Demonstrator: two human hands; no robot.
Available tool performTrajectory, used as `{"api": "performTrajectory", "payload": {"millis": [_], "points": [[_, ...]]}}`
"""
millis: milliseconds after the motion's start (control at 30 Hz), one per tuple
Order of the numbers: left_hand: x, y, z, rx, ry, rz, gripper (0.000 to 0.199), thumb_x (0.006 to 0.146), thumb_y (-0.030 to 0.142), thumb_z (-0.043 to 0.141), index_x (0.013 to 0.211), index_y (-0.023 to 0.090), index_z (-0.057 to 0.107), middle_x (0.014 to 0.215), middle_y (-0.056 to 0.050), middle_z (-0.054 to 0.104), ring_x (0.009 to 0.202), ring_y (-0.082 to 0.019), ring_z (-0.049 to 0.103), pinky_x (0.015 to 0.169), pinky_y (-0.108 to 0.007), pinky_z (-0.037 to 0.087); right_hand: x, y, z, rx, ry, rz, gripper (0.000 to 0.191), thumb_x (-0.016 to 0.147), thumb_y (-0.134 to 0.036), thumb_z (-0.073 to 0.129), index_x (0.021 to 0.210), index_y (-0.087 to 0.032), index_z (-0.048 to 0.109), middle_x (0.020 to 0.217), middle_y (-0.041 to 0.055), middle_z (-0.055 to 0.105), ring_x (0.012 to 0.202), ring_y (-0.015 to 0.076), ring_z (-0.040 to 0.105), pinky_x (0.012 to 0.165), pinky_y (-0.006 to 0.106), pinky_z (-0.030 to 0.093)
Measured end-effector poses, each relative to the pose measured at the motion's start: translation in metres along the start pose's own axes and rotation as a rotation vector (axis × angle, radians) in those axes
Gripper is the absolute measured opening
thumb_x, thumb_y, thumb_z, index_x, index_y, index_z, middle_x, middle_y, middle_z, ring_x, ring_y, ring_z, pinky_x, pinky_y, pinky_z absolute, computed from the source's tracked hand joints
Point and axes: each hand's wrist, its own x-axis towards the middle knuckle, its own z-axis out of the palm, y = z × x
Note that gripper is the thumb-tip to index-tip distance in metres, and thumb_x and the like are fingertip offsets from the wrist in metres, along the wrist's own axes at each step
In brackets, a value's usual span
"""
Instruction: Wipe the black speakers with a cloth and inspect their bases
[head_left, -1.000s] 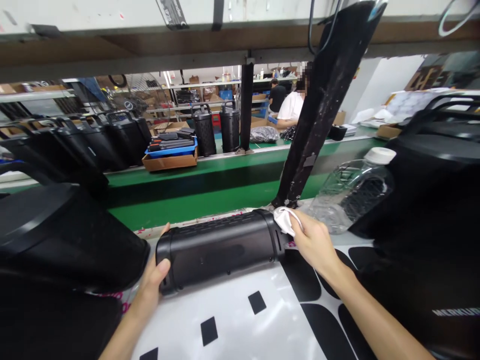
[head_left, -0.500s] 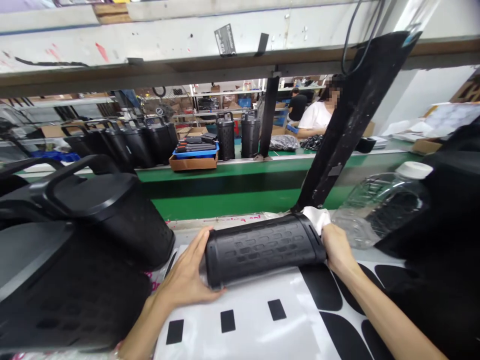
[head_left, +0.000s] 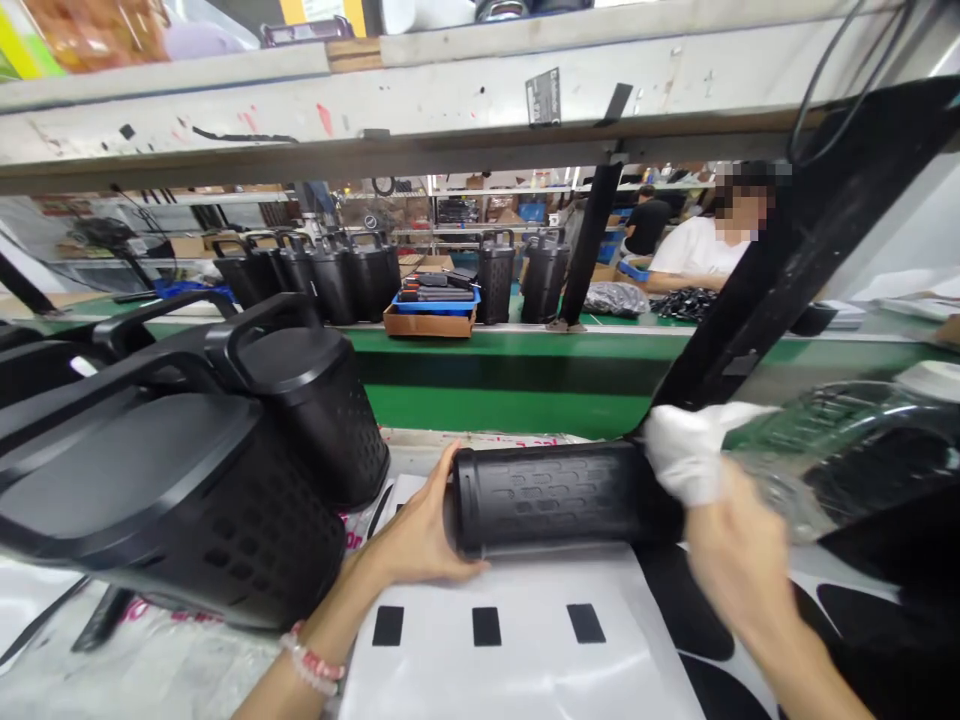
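A black plastic housing (head_left: 555, 495) with oblong raised shapes lies on its side in front of me. My left hand (head_left: 427, 530) grips its left end, thumb below and fingers behind. Bunched in my right hand (head_left: 739, 555) is a white cloth (head_left: 684, 455), held at the housing's right end and covering part of it; the hand is somewhat blurred. Beneath the housing is a white sheet (head_left: 525, 680) with several small black squares. Large black shapes on a white backing (head_left: 694, 620) lie to its right.
Black housings with handles (head_left: 300, 400) crowd the left side. A clear plastic bottle (head_left: 847, 440) stands at right, by a slanted black post (head_left: 750, 320). Behind runs a green bench (head_left: 495, 390) with more housings and a cardboard box (head_left: 427, 322). A person in white (head_left: 697, 250) sits beyond.
My right hand has lifted the cloth from behind the housing's right end to its upper right corner. The housing now lies more level. The whole view has shifted, showing more on the left.
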Motion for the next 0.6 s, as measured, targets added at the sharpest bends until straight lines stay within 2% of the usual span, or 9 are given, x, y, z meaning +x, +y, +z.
{"api": "performTrajectory", "payload": {"millis": [67, 133, 167, 233, 300, 367, 433, 500, 600], "points": [[0.000, -0.001, 0.000, -0.014, 0.008, 0.014, 0.134, 0.060, 0.033, 0.083, 0.154, 0.022, -0.012, 0.153, -0.017, 0.037, 0.137, -0.031, 0.045, 0.118, -0.045, 0.031, -0.019, -0.036, 0.016, -0.051, -0.163, -0.435, 0.043, 0.096, -0.026, 0.034, 0.133, -0.016, 0.054, 0.129, 0.0113, 0.063, 0.119, 0.0321, 0.055, 0.095, 0.048, 0.043], [0.000, -0.003, 0.001, -0.048, 0.009, 0.028, 0.138, 0.057, 0.033, 0.086, 0.154, 0.021, -0.010, 0.152, -0.018, 0.039, 0.135, -0.031, 0.047, 0.117, -0.045, 0.033, -0.033, -0.071, 0.034, -0.078, -0.232, -0.705, 0.044, 0.093, -0.017, 0.037, 0.135, -0.012, 0.053, 0.130, 0.0099, 0.063, 0.120, 0.0296, 0.054, 0.099, 0.046, 0.041], [0.000, -0.004, 0.002, -0.068, 0.010, 0.040, 0.141, 0.054, 0.033, 0.088, 0.154, 0.021, -0.009, 0.152, -0.019, 0.038, 0.136, -0.032, 0.046, 0.117, -0.045, 0.033, -0.036, -0.085, 0.042, -0.069, -0.257, -0.772, 0.045, 0.093, -0.015, 0.038, 0.135, -0.010, 0.053, 0.129, 0.0092, 0.064, 0.119, 0.0289, 0.054, 0.099, 0.045, 0.041], [0.000, -0.006, 0.003, -0.083, 0.025, 0.064, 0.142, 0.052, 0.031, 0.089, 0.154, 0.022, -0.008, 0.156, -0.019, 0.033, 0.139, -0.032, 0.042, 0.117, -0.044, 0.035, -0.034, -0.105, 0.054, -0.082, -0.292, -0.817, 0.046, 0.092, -0.015, 0.039, 0.136, -0.007, 0.052, 0.125, 0.0101, 0.066, 0.112, 0.0288, 0.057, 0.095, 0.044, 0.044], [0.001, -0.007, 0.004, -0.041, 0.046, 0.085, 0.136, 0.056, 0.030, 0.087, 0.154, 0.024, -0.008, 0.158, -0.017, 0.028, 0.140, -0.032, 0.041, 0.116, -0.044, 0.036, -0.024, -0.113, 0.060, -0.159, -0.307, -0.759, 0.048, 0.093, -0.017, 0.041, 0.138, -0.004, 0.050, 0.123, 0.0130, 0.067, 0.102, 0.0296, 0.060, 0.087, 0.045, 0.047], [0.001, -0.006, 0.005, 0.023, 0.059, 0.091, 0.132, 0.060, 0.031, 0.084, 0.154, 0.026, -0.009, 0.160, -0.016, 0.025, 0.140, -0.032, 0.040, 0.116, -0.046, 0.036, -0.019, -0.113, 0.062, -0.238, -0.290, -0.690, 0.047, 0.093, -0.019, 0.042, 0.137, -0.004, 0.052, 0.128, 0.0151, 0.064, 0.105, 0.0319, 0.060, 0.089, 0.047, 0.046], [0.002, -0.006, 0.004, 0.062, 0.050, 0.082, 0.133, 0.058, 0.031, 0.084, 0.153, 0.027, -0.009, 0.159, -0.016, 0.025, 0.140, -0.032, 0.041, 0.115, -0.047, 0.037, -0.021, -0.107, 0.059, -0.263, -0.274, -0.707, 0.047, 0.093, -0.018, 0.041, 0.136, -0.005, 0.054, 0.139, 0.0140, 0.056, 0.121, 0.0346, 0.052, 0.100, 0.050, 0.040], [0.002, -0.005, 0.003, 0.046, 0.029, 0.068, 0.133, 0.056, 0.029, 0.084, 0.152, 0.027, -0.009, 0.156, -0.016, 0.032, 0.136, -0.031, 0.045, 0.113, -0.046, 0.040, -0.028, -0.097, 0.054, -0.245, -0.276, -0.801, 0.048, 0.092, -0.015, 0.041, 0.138, -0.008, 0.052, 0.147, 0.0092, 0.048, 0.135, 0.0333, 0.040, 0.108, 0.049, 0.032], [0.002, -0.003, 0.002, 0.019, 0.021, 0.059, 0.128, 0.059, 0.028, 0.082, 0.152, 0.028, -0.006, 0.152, -0.014, 0.037, 0.134, -0.030, 0.048, 0.113, -0.045, 0.040, -0.023, -0.068, 0.043, -0.251, -0.273, -0.820, 0.049, 0.093, -0.013, 0.038, 0.140, -0.011, 0.051, 0.147, 0.0076, 0.049, 0.137, 0.0299, 0.039, 0.110, 0.048, 0.032]]}}
